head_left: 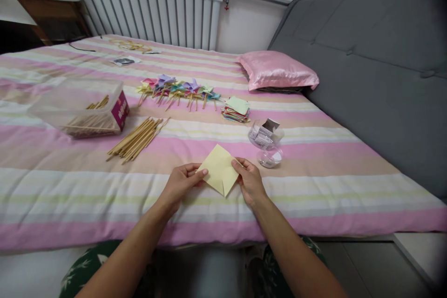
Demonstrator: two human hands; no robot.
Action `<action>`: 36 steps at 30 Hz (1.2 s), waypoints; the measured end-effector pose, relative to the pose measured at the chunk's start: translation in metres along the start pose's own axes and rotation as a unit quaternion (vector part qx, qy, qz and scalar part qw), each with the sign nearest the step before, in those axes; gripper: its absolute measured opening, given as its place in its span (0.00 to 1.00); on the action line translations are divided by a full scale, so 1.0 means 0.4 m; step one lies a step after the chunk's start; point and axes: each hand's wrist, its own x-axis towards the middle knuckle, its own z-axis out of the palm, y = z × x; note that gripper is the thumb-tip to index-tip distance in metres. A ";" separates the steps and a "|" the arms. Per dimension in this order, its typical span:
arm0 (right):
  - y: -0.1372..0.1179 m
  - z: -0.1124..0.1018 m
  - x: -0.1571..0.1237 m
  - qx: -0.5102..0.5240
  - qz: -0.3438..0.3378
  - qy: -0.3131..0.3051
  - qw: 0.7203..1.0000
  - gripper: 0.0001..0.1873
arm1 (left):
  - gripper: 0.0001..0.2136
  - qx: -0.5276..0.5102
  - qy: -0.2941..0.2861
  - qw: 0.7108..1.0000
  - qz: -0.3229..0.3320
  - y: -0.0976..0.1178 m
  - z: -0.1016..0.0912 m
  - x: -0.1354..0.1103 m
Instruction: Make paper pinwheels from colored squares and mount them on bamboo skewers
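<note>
A square of pale yellow paper [218, 170] is held corner-up over the near edge of the bed, with a slit visible at its lower corner. My left hand [182, 181] pinches its left corner between thumb and fingers. On the opposite corner, my right hand [249, 179] grips with the thumb on top. Just beyond the right hand stand a small clear round container [270, 157] and a larger clear tub [256, 136] with small boxes inside. A stack of coloured paper squares [235, 109] lies farther back, a pale green one on top.
Wooden sticks [138, 139] lie in a bundle at left, beside a clear plastic bin [80, 121] with more sticks. Several paper pinwheels [178, 87] lie in a row behind. A pink pillow [279, 70] rests near the grey headboard [370, 51]. Striped bedding [314, 200] covers the bed.
</note>
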 end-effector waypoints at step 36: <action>-0.002 0.008 -0.036 -0.092 0.007 -0.146 0.985 0.17 | 0.17 -0.015 -0.137 0.984 -0.112 0.008 0.007 -0.027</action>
